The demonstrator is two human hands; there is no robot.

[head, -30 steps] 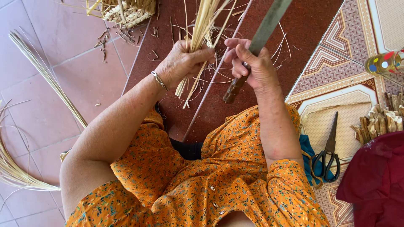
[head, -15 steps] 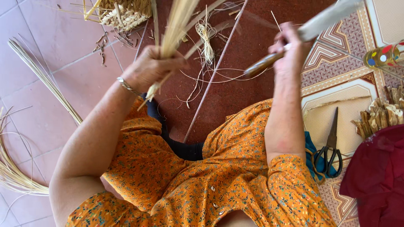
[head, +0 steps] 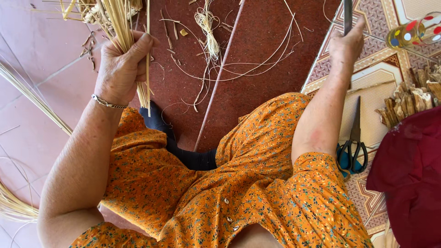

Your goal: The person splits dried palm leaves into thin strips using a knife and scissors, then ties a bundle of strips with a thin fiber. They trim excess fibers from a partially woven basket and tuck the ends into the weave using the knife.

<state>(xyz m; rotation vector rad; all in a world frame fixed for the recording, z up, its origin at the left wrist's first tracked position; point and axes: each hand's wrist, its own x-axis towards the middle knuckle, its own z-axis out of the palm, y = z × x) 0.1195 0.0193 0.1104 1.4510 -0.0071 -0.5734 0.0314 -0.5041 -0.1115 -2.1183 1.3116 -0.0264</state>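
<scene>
Left hand [head: 120, 69] fisted tight around bundle of straw strips [head: 120, 23]. Right hand [head: 347, 43] closed on long knife [head: 347, 16], over patterned mat [head: 376, 69] near scissors [head: 353, 142].

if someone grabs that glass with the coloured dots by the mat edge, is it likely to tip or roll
The glass looks smooth and clear, so probably slippery and breakable. It lies tilted at the frame corner on the patterned mat; being round, it would likely roll if nudged sideways. It appears empty, so probably light.
</scene>
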